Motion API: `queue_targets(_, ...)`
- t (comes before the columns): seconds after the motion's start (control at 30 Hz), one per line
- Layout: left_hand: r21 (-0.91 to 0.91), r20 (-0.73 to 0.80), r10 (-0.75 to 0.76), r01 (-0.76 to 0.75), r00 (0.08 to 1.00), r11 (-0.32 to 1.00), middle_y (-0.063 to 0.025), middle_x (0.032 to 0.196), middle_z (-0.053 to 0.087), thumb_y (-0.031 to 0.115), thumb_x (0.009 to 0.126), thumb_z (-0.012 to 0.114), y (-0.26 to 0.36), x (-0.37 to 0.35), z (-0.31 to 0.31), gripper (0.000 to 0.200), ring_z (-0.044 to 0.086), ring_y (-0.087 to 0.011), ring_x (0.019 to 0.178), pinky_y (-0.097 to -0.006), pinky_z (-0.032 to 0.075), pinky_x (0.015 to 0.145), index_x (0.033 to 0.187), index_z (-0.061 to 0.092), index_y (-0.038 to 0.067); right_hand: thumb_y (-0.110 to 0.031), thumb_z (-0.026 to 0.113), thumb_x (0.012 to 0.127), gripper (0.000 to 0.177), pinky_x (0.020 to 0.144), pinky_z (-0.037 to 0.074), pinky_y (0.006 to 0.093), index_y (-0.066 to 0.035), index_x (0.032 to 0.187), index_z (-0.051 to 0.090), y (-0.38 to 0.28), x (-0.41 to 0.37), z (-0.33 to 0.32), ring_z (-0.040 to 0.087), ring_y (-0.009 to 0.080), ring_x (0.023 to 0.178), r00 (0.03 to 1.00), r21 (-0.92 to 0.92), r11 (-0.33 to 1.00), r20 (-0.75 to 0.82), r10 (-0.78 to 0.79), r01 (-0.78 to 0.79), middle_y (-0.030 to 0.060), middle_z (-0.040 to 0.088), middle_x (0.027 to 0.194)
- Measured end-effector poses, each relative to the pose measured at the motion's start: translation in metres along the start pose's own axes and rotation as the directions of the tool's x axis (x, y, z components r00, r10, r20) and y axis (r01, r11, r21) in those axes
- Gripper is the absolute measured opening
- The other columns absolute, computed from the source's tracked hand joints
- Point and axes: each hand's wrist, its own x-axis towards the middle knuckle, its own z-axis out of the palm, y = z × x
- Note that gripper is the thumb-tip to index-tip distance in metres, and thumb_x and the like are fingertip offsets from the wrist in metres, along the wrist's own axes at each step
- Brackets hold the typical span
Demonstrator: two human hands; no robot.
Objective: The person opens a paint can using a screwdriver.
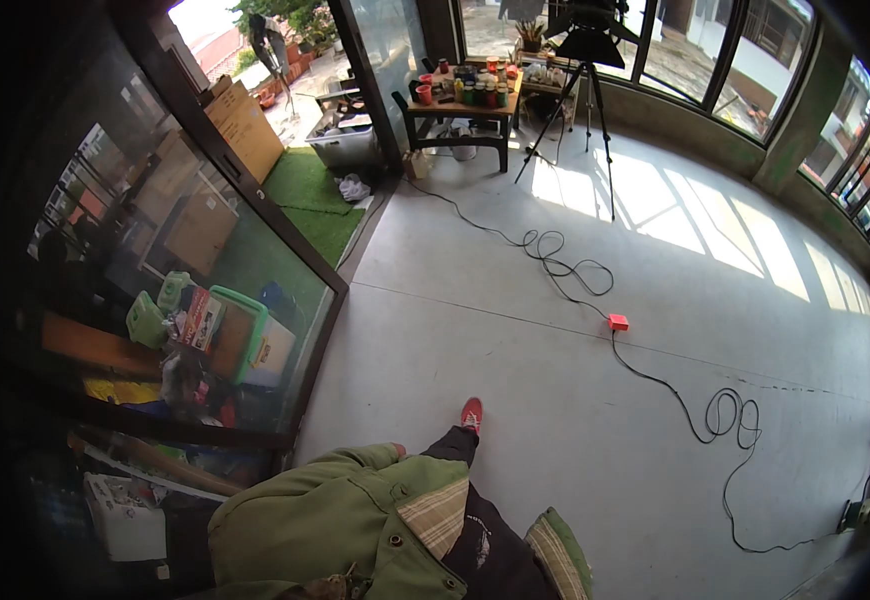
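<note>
Only a small part of my left hand (400, 450) shows past the cuff of my green jacket sleeve (305, 490). It hangs low beside my dark trousers, over the grey floor (405, 370). Its fingers are mostly hidden, and I cannot see whether it holds anything. Outside the view is my right hand; just the right front flap of the jacket (560, 555) appears on that side. One red shoe (472, 413) is stepped forward on the floor.
A glass door (245, 240) is at left, with boxes behind it. Ahead stand a table (463, 112) crowded with jars and a black tripod (587, 75). A black cable (655, 378) with a red box (618, 322) loops across the floor.
</note>
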Motion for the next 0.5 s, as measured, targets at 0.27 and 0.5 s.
queue_targets(0.27, -0.204, -0.269, 0.048, -0.106, 0.962, 0.973, -0.0135, 0.095, 0.071, 0.035, 0.078, 0.07, 0.045, 0.024, -0.185, 0.028, 0.067, -0.0303, 0.091, -0.0425, 0.053, 0.08, 0.091, 0.071, 0.009, -0.037, 0.064, 0.091, 0.05, 0.08, 0.054, 0.0386, -0.001, 0.125, 0.059, -0.141, 0.097, 0.067, 0.065, 0.0262, 0.096, 0.967, -0.286, 0.954, 0.256, -0.011, 0.087, 0.0182, 0.065, 0.109)
queue_targets(0.5, -0.594, -0.56, -0.089, -0.325, 0.824, 0.736, -0.0099, 0.087, 0.068, 0.028, 0.087, 0.066, 0.048, 0.032, -0.303, 0.027, 0.065, -0.0185, 0.072, -0.0342, 0.053, 0.067, 0.096, 0.064, 0.002, -0.042, 0.069, 0.086, 0.061, 0.083, 0.054, 0.0401, -0.001, 0.129, 0.056, -0.296, 0.184, 0.112, 0.065, 0.0265, 0.098, 0.904, -0.42, 0.88, 0.427, -0.024, 0.222, 0.0203, 0.063, 0.119)
